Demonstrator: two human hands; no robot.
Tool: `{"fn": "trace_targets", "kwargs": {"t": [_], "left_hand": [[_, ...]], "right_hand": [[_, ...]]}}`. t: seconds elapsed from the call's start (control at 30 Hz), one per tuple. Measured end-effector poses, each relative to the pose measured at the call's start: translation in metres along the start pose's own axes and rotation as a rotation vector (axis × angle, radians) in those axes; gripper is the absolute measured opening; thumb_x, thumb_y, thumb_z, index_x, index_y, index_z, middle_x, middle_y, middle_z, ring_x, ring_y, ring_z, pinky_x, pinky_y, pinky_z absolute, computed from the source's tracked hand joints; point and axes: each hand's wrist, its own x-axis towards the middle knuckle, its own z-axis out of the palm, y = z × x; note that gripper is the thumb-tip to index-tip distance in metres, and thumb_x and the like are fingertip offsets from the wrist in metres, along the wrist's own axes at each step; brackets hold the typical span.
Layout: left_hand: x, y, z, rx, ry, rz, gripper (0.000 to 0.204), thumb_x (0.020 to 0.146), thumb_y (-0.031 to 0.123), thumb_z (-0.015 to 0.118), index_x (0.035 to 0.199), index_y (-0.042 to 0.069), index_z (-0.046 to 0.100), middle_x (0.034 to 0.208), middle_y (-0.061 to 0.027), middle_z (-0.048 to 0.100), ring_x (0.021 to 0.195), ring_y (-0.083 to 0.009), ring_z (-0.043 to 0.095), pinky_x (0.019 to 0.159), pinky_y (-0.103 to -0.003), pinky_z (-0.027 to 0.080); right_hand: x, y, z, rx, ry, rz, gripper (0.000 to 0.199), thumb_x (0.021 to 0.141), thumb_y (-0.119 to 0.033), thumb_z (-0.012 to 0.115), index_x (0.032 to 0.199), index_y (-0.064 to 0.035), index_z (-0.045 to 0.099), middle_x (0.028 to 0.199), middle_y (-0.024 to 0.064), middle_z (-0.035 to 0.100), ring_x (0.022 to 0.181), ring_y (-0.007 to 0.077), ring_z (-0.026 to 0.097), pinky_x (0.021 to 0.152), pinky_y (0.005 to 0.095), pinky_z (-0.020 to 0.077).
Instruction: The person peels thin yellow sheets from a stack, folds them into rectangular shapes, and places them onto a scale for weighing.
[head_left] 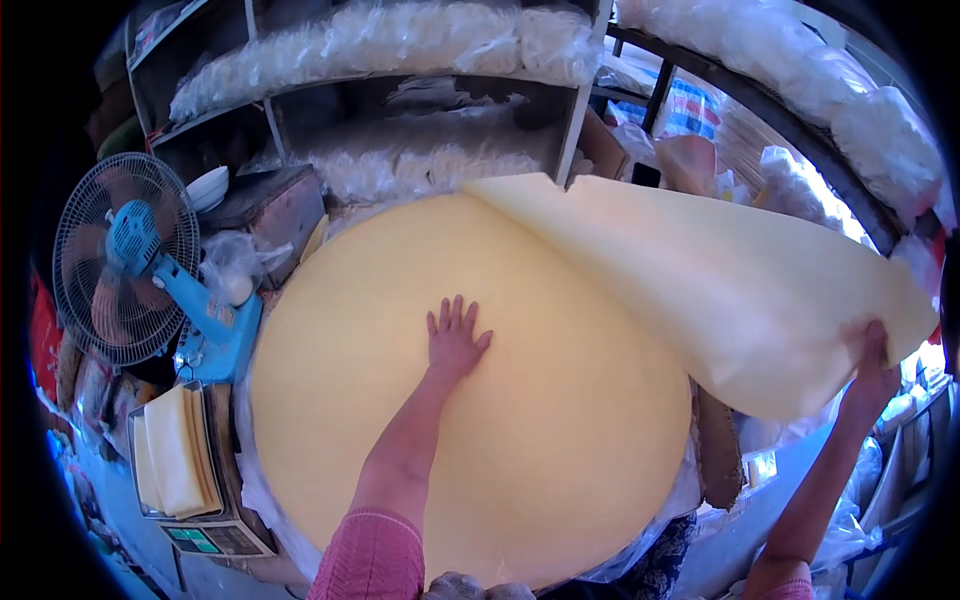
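Note:
A wide, round, pale yellow sheet (540,450) lies flat in front of me, perhaps the top of a stack. My left hand (456,342) rests palm down near its middle, fingers spread. At the right, my right hand (876,365) pinches the rim of a thin, large yellow sheet (700,285), thumb on the upper face and the other fingers hidden behind it. That sheet is lifted off the right side and slopes down to the far edge, where a small notch shows in its border.
A blue fan (130,240) stands at the left, beside a knotted plastic bag (238,268) and a white bowl (208,188). Folded yellow sheets (178,450) lie on a scale (215,538) at the near left. Shelves with plastic-wrapped bundles (400,45) line the back; a dark phone (646,176) is behind the lifted sheet.

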Motion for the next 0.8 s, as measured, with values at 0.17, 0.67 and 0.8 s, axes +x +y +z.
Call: {"fn": "trace_targets", "kwargs": {"t": [0.17, 0.67, 0.8], "left_hand": [[0.007, 0.015, -0.010, -0.046, -0.058, -0.020, 0.071, 0.096, 0.055, 0.042, 0.151, 0.013, 0.028, 0.160, -0.0128, 0.017, 0.149, -0.0326, 0.010, 0.116, -0.058, 0.009], [-0.009, 0.013, 0.000, -1.763, -0.007, -0.800, 0.044, 0.076, 0.018, 0.073, 0.113, -0.003, 0.059, 0.104, -0.0129, 0.066, 0.091, -0.0223, 0.063, 0.078, -0.036, 0.053], [-0.044, -0.039, -0.034, -1.471, 0.414, -0.727, 0.030, 0.072, 0.008, 0.069, 0.100, 0.001, 0.063, 0.088, -0.0053, 0.067, 0.074, -0.0153, 0.060, 0.066, -0.033, 0.050]], "right_hand": [[0.037, -0.035, -0.070, -0.424, 0.156, -0.069, 0.036, 0.096, -0.030, 0.059, 0.123, -0.0060, 0.062, 0.116, 0.0077, 0.067, 0.103, 0.0217, 0.064, 0.095, 0.0312, 0.0472], [-0.075, -0.032, -0.181, 0.338, -0.724, -0.451, 0.020, 0.081, -0.029, 0.071, 0.080, -0.0105, 0.064, 0.084, 0.0105, 0.069, 0.090, 0.0283, 0.069, 0.100, 0.0506, 0.0439], [-0.108, -0.006, -0.180, 0.129, -0.814, -0.336, 0.011, 0.064, -0.015, 0.072, 0.071, -0.0080, 0.068, 0.089, 0.0105, 0.070, 0.100, 0.0295, 0.068, 0.101, 0.0473, 0.0447]]}}
